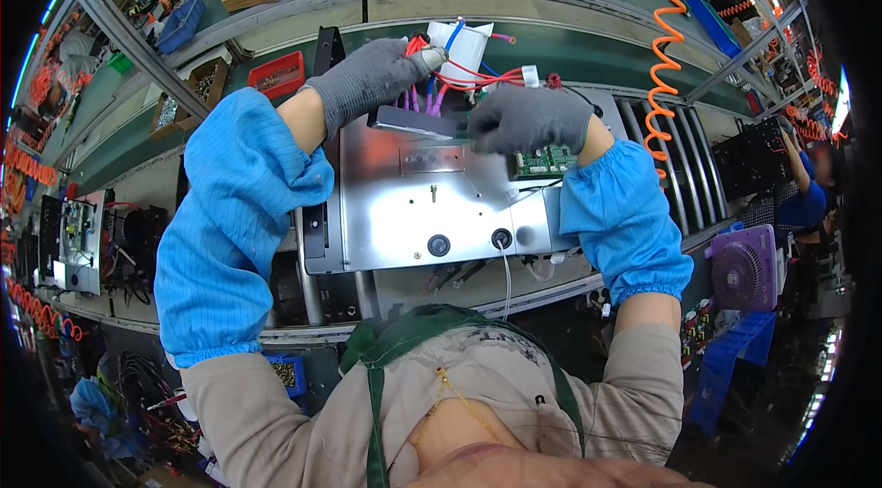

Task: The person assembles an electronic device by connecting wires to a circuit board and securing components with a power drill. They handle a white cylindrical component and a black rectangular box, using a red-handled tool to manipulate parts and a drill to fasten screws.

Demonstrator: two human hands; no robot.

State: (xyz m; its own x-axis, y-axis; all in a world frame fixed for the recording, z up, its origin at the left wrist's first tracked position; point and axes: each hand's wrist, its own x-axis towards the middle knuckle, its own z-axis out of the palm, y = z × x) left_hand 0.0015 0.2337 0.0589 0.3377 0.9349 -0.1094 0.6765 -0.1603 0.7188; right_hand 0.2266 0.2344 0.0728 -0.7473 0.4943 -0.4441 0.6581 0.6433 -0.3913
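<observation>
A bundle of red wires [470, 83] is pinched in the fingers of my grey-gloved left hand [366, 82], above the far side of an open metal chassis [386, 226]. Below those fingers a black rectangular block [409, 120] sits tilted, with purple-sleeved wire ends [437, 103] along its far edge. My gloved right hand [537, 120] is closed beside the block's right end; its curled fingers hide what they hold, if anything. A green circuit board [548, 162] lies just under that hand. Behind the wires stands a white part [464, 47] with a blue wire across it.
Rollers [680, 162] carry on to the right of the chassis. An orange coiled hose [663, 56] hangs at the right. Beyond the left hand is a red tray [277, 74] of small parts. A purple fan [742, 269] and another person [807, 189] are at the far right.
</observation>
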